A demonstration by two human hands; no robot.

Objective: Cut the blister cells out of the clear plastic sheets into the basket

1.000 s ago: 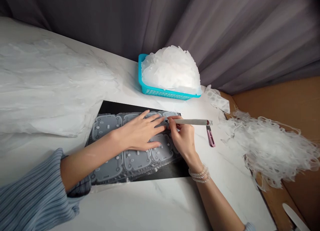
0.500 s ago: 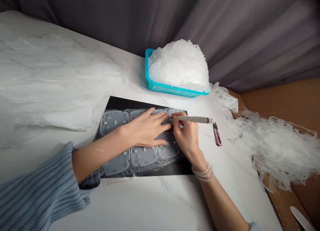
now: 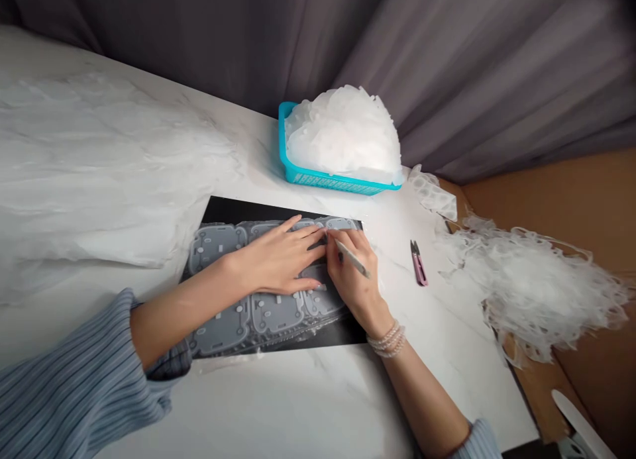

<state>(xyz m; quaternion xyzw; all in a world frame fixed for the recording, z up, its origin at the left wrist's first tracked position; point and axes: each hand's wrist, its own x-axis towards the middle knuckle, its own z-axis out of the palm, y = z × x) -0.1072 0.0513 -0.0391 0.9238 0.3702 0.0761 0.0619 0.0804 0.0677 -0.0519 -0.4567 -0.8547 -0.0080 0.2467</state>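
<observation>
A clear molded sheet with several rounded-square panels lies on a black mat. My left hand rests flat on the sheet, fingers spread. Close by its fingertips, my right hand pinches a slim pen-like tool with a pale handle. The tool slants toward me, and its working tip is hidden by the fingers at the sheet's upper right. To the right of that hand, pink-handled thread snips lie on the white tabletop.
Behind the mat stands a blue basket heaped with translucent pieces. Piled clear sheets cover the left side. Tangled clear offcuts spill over a cardboard box on the right. A dark curtain hangs behind.
The pen-like tool has swung from lying sideways, pointing right, to slanting down toward me. My left hand stays flat on the sheet. The whole view has shifted slightly.
</observation>
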